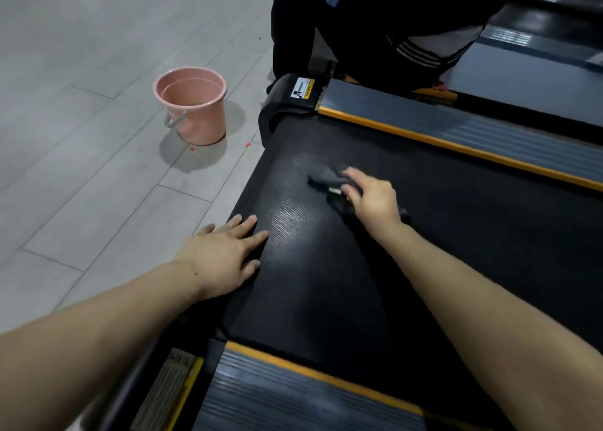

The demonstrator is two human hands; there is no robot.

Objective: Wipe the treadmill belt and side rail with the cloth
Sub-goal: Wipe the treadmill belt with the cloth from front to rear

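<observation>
Cloth (pixel 329 177) under right hand (pixel 372 199), mid-belt (pixel 440 235).
Right grip presses the cloth; far side rail (pixel 456 130) lies beyond it; left hand (pixel 228 251) flat, empty.

Pink bucket (pixel 192 106) on grey tiled floor (pixel 81 186); possibly water inside; dark-clothed bystander (pixel 375 23) beyond.

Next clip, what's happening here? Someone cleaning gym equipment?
Yes. A person is wiping a treadmill belt. The right hand presses a dark cloth flat on the belt, while the left hand rests open on the belt's end, empty. A shiny streak on the belt near the cloth may be wet. A pink bucket stands on the tiled floor off the treadmill's end. The grey side rails with yellow edging are not being touched.
</observation>
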